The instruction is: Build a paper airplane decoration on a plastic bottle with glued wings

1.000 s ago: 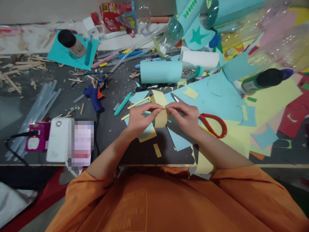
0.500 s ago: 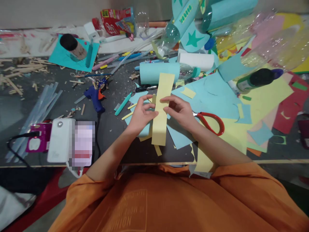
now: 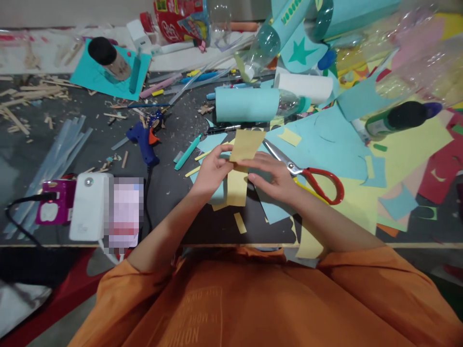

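A yellow paper strip [image 3: 248, 144] is bent across its middle, its upper part tilted and its lower part hanging down toward the table edge. My left hand [image 3: 212, 174] pinches the strip's left side at the bend. On the right side, my right hand [image 3: 273, 177] has its fingers apart and stretched toward the bend, fingertips touching the paper. Red-handled scissors [image 3: 323, 185] lie just right of my right hand, blades toward the strip. A teal marker [image 3: 188, 152] lies to the left of my left hand.
Behind the hands lies a bottle wrapped in light blue paper [image 3: 248, 104]. A blue glue gun [image 3: 144, 144] and a white power bank [image 3: 90, 207] are at the left. Blue paper sheets [image 3: 311, 144] and a dark-capped glue bottle [image 3: 392, 118] are at the right.
The strip, flat and upright before, is now bent at the middle. My right hand's fingers have straightened across it. The scissors' blades have come into view, and the camera view has shifted slightly.
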A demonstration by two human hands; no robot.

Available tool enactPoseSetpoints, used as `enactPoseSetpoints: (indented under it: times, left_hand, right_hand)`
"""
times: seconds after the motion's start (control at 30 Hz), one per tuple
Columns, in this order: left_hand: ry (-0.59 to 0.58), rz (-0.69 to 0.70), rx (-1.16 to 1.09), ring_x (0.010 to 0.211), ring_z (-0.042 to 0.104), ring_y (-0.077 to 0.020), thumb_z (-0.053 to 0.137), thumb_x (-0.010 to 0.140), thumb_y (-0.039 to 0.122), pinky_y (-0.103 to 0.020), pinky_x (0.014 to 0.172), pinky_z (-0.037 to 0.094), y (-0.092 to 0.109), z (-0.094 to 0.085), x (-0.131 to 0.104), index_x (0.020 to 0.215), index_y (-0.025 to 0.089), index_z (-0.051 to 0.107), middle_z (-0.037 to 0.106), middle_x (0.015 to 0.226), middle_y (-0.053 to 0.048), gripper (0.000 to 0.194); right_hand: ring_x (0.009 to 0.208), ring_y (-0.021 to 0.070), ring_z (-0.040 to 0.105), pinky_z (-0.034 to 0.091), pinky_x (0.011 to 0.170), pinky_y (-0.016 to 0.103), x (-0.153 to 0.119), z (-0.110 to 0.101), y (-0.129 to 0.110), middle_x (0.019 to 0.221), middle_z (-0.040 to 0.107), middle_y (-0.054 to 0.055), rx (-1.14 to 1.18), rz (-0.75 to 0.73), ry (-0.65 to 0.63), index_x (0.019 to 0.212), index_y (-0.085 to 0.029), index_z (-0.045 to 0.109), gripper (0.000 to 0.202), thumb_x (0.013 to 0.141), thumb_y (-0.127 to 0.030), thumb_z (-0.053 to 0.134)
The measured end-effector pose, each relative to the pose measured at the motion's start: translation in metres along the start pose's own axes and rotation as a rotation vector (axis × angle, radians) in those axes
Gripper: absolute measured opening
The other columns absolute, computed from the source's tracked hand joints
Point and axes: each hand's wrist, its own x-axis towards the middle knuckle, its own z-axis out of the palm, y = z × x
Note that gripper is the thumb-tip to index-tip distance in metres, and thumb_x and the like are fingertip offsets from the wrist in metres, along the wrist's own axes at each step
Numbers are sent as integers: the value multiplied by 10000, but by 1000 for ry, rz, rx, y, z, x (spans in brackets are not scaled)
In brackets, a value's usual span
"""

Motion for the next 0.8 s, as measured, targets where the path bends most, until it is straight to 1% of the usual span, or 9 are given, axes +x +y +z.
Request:
enactPoseSetpoints:
  times: [0.1, 0.2, 0.27, 0.33, 0.43, 0.5, 0.63, 0.73, 0.8]
  left_hand:
    - [-14, 27, 46, 629, 719, -176, 680, 724, 275, -258, 557, 529, 0, -2, 1, 1050, 242, 534, 728, 689, 27, 359]
    - [-34, 32, 67, 598, 690, -156, 658, 740, 294, -249, 543, 516, 1, -1, -1, 1033, 243, 522, 705, 684, 31, 327]
    - [-37, 24, 73, 587, 667, -138, 650, 766, 329, -238, 537, 510, 2, 1, -3, 1028, 240, 509, 689, 713, 25, 311]
    - [-11, 45, 100, 625, 661, -117, 668, 769, 347, -223, 559, 517, 2, 4, -5, 1050, 243, 495, 695, 837, -1, 346]
    - [86, 176, 175, 711, 629, -84, 726, 689, 286, -184, 590, 505, 0, 8, -7, 1049, 255, 504, 654, 1056, -36, 424]
    - [118, 251, 226, 699, 574, -66, 712, 666, 248, -170, 579, 478, 0, 9, -8, 992, 248, 547, 625, 1092, -38, 367]
    - [43, 233, 304, 549, 382, -22, 656, 689, 216, -181, 513, 406, 4, 9, -10, 828, 204, 655, 633, 1068, -42, 139]
    - [9, 185, 309, 489, 278, -29, 637, 711, 194, -192, 441, 312, 8, 9, -11, 886, 209, 706, 611, 836, -4, 189]
    - [10, 155, 298, 466, 240, -49, 630, 727, 182, -201, 421, 262, 10, 8, -11, 976, 217, 713, 472, 620, 49, 265]
  right_hand:
    - [1052, 233, 699, 564, 942, 503, -1, 0, -1, 1139, 760, 55, 7, 12, -50, 1254, -354, 662, 308, 981, -390, 526]
    - [1010, 230, 703, 577, 906, 480, 0, -2, -2, 1097, 762, 54, 41, 94, -52, 1198, -343, 688, 304, 971, -463, 526]
    - [982, 222, 704, 588, 870, 447, 1, -4, -2, 1077, 760, 50, 96, 167, -8, 1163, -324, 700, 314, 958, -498, 538]
    - [982, 216, 703, 590, 851, 417, 2, -5, -1, 1078, 756, 45, 140, 252, 78, 1114, -296, 712, 317, 956, -506, 533]
    - [938, 197, 702, 582, 809, 368, 3, -6, 2, 1032, 752, 28, 151, 356, 197, 1018, -267, 724, 288, 959, -467, 525]
    - [908, 184, 696, 570, 787, 346, 4, -6, 3, 1000, 748, 18, 145, 381, 217, 983, -260, 722, 255, 955, -428, 532]
    - [922, 182, 675, 559, 798, 342, 5, -3, 2, 985, 734, 19, 117, 382, 194, 977, -259, 704, 266, 969, -438, 508]
    - [949, 186, 668, 561, 828, 354, 9, -5, 0, 1033, 720, 25, 65, 388, 202, 1051, -273, 682, 298, 984, -482, 479]
    - [1014, 202, 665, 562, 863, 372, 11, -14, -3, 1128, 703, 34, -8, 379, 193, 1144, -292, 656, 303, 981, -488, 493]
